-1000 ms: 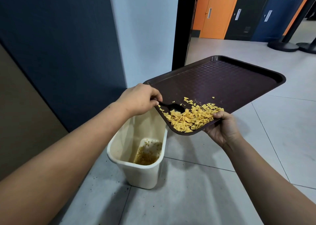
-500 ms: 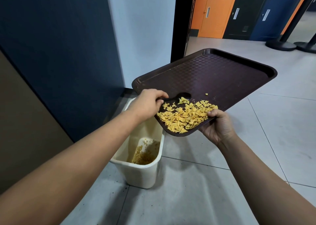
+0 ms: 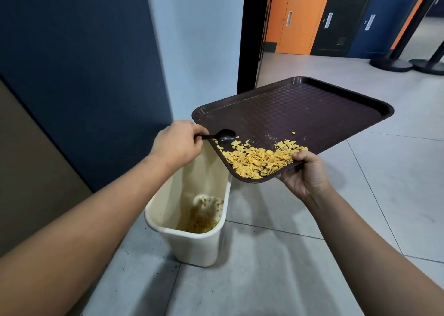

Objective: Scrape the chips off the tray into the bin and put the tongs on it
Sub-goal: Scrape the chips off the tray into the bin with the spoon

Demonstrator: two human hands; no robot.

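A dark brown tray (image 3: 300,109) is tilted down toward me, its low corner over a cream bin (image 3: 192,241). Yellow chips (image 3: 259,159) are piled in that low corner. My right hand (image 3: 304,174) grips the tray's near edge from below, thumb on the rim. My left hand (image 3: 177,142) holds the handle of a black tongs end shaped like a spoon (image 3: 222,135), whose tip rests on the tray just above the chips at the left edge. Chips lie at the bin's bottom.
The bin stands on a grey tiled floor against a dark blue wall (image 3: 79,63). A black door frame (image 3: 249,34) is behind the tray. Two black stanchion bases (image 3: 394,64) stand far right, before orange and dark doors.
The tool's tip has moved left, from the middle of the tray above the pile to its left edge. The chips have spread along the low edge. The tray has shifted slightly.
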